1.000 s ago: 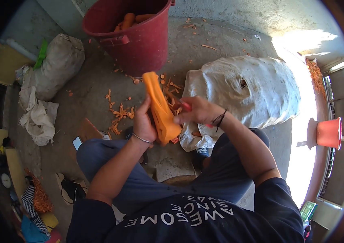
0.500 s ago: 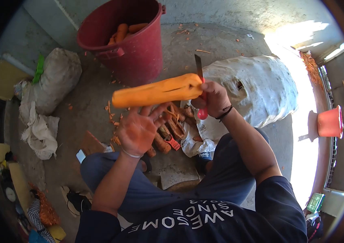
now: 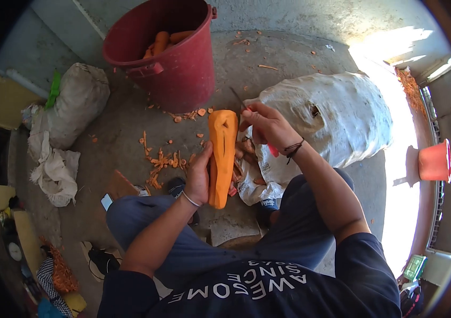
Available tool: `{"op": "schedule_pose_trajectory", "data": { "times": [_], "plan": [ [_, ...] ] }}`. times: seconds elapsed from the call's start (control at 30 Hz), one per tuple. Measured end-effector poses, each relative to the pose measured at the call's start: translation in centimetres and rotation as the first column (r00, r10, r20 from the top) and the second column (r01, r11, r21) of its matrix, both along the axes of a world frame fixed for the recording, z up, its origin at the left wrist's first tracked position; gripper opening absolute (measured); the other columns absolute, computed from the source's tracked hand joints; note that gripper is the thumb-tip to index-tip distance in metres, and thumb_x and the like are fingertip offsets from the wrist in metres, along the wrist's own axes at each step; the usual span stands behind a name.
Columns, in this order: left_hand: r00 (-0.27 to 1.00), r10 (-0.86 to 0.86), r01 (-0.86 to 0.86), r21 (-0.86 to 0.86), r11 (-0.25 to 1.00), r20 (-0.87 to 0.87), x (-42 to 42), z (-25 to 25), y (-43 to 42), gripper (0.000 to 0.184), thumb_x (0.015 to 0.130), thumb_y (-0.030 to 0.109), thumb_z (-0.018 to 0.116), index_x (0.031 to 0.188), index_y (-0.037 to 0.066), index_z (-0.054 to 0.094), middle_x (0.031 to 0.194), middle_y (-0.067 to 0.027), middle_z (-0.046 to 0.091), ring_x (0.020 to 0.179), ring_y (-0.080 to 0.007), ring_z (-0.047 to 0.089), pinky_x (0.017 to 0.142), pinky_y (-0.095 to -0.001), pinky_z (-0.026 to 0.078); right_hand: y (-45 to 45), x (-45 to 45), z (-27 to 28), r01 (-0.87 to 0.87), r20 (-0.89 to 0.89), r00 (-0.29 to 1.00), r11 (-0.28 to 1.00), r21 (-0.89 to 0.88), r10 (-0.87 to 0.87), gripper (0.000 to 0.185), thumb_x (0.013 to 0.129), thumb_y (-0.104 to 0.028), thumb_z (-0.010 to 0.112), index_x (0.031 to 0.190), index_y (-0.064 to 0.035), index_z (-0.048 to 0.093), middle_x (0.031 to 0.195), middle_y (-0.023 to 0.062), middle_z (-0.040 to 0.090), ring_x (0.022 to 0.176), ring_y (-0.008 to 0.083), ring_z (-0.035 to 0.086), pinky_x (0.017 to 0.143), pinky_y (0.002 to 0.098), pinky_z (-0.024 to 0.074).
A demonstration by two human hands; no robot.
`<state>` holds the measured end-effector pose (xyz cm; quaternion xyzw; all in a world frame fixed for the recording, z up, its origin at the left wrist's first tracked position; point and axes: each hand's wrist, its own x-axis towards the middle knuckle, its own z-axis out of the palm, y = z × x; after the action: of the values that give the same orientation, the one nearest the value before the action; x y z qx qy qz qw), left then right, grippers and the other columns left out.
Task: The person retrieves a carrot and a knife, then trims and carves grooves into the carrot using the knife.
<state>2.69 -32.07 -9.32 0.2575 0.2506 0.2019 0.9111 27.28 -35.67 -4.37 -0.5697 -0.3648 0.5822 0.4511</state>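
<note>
A large peeled carrot with a dark lengthwise split stands nearly upright in my left hand, its thick end pointing away from me. My fingers wrap round its left side and lower part. To the right of the carrot's top, my right hand grips a knife with a red handle and a thin dark blade angled up and left. The blade is apart from the carrot. Unpeeled carrots lie on the floor behind it, largely hidden by the carrot and my hands.
A maroon bucket holding peeled carrots stands ahead. On the right lies a big white sack; another sack sits at left. Carrot scraps litter the floor. A phone lies by my left knee, and a red pail stands far right.
The carrot has swung from sideways to nearly upright and passed from my right hand to my left, which was spread open. My right hand keeps the knife, its blade now tilted left.
</note>
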Motion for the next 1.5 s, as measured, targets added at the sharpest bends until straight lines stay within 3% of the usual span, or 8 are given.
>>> {"op": "schedule_pose_trajectory", "data": {
  "times": [0.13,0.2,0.53,0.73,0.97,1.1,1.37,1.5],
  "plan": [
    [0.997,0.082,-0.082,0.095,0.992,0.010,-0.1,1.1,0.9,0.059,0.110,0.060,0.042,0.131,0.007,0.058,0.100,-0.0138,0.071,0.075,-0.0306,0.074,0.059,-0.0437,0.061,-0.2,0.5,0.4,-0.001,0.270,0.962,0.984,0.177,-0.048,0.040,0.112,-0.039,0.059,0.125,-0.0025,0.069,0.094,0.0021,0.069,0.073,0.0064,0.060,0.065,0.0245,0.0496],
    [0.990,0.135,-0.134,-0.029,0.991,0.028,0.0,2.6,0.4,0.061,0.109,0.061,0.041,0.132,0.007,0.058,0.103,-0.0144,0.069,0.077,-0.0313,0.074,0.057,-0.0448,0.061,-0.7,0.3,0.8,-0.164,0.539,0.830,0.863,0.479,-0.141,0.043,0.110,-0.040,0.062,0.123,-0.0002,0.070,0.094,0.0022,0.070,0.076,0.0072,0.060,0.067,0.0273,0.0499],
    [0.996,-0.022,0.039,-0.192,0.981,0.090,-0.8,0.2,0.6,0.061,0.108,0.065,0.039,0.131,0.011,0.060,0.101,-0.0133,0.068,0.076,-0.0302,0.072,0.055,-0.0465,0.060,0.2,1.5,0.4,-0.115,0.648,0.761,0.982,0.153,-0.012,0.043,0.109,-0.037,0.066,0.129,0.0011,0.069,0.090,0.0012,0.066,0.077,0.0070,0.058,0.068,0.0285,0.0501],
    [0.995,0.015,0.007,-0.212,0.977,0.098,-0.7,0.4,0.6,0.061,0.108,0.065,0.039,0.130,0.012,0.060,0.099,-0.0134,0.068,0.075,-0.0299,0.072,0.055,-0.0461,0.060,0.1,2.0,1.4,0.000,0.398,0.913,0.973,0.229,-0.094,0.039,0.112,-0.031,0.058,0.135,0.0005,0.066,0.083,0.0072,0.068,0.071,0.0113,0.064,0.067,0.0302,0.0537],
    [0.983,0.150,-0.141,0.094,0.986,-0.101,-0.6,-0.5,2.2,0.065,0.108,0.069,0.040,0.129,0.011,0.061,0.096,-0.0111,0.070,0.074,-0.0246,0.072,0.057,-0.0400,0.061,-1.2,-0.3,3.3,-0.242,0.677,0.736,0.935,0.257,0.004,0.027,0.108,-0.023,0.059,0.118,-0.0002,0.071,0.085,0.0190,0.075,0.074,0.0328,0.076,0.069,0.0432,0.0577],
    [0.970,0.217,-0.195,0.184,0.963,-0.108,-0.9,-0.4,3.0,0.065,0.108,0.068,0.039,0.128,0.011,0.062,0.094,-0.0087,0.070,0.074,-0.0201,0.072,0.061,-0.0365,0.062,-1.4,-0.5,3.3,-0.315,0.749,0.662,0.904,0.288,-0.008,0.032,0.113,-0.026,0.053,0.123,0.0009,0.069,0.069,0.0116,0.065,0.059,0.0191,0.066,0.060,0.0366,0.0536],
    [0.924,0.347,-0.247,0.442,0.862,-0.159,-0.1,0.7,2.6,0.063,0.110,0.066,0.042,0.122,0.007,0.063,0.092,-0.0063,0.070,0.074,-0.0162,0.071,0.066,-0.0318,0.059,-1.6,-2.2,2.8,-0.291,0.724,0.687,0.890,0.351,-0.061,0.021,0.103,-0.020,0.065,0.108,0.0001,0.070,0.078,0.0221,0.070,0.070,0.0411,0.070,0.064,0.0465,0.0547],
    [0.925,0.345,-0.247,0.438,0.864,-0.160,-0.2,1.1,2.5,0.061,0.110,0.064,0.042,0.121,0.007,0.063,0.091,-0.0062,0.069,0.073,-0.0161,0.070,0.065,-0.0320,0.059,-1.7,-2.3,3.3,-0.289,0.757,0.649,0.898,0.332,-0.071,0.022,0.106,-0.016,0.061,0.115,0.0020,0.070,0.079,0.0215,0.070,0.070,0.0393,0.070,0.064,0.0439,0.0529]
  ]
}}
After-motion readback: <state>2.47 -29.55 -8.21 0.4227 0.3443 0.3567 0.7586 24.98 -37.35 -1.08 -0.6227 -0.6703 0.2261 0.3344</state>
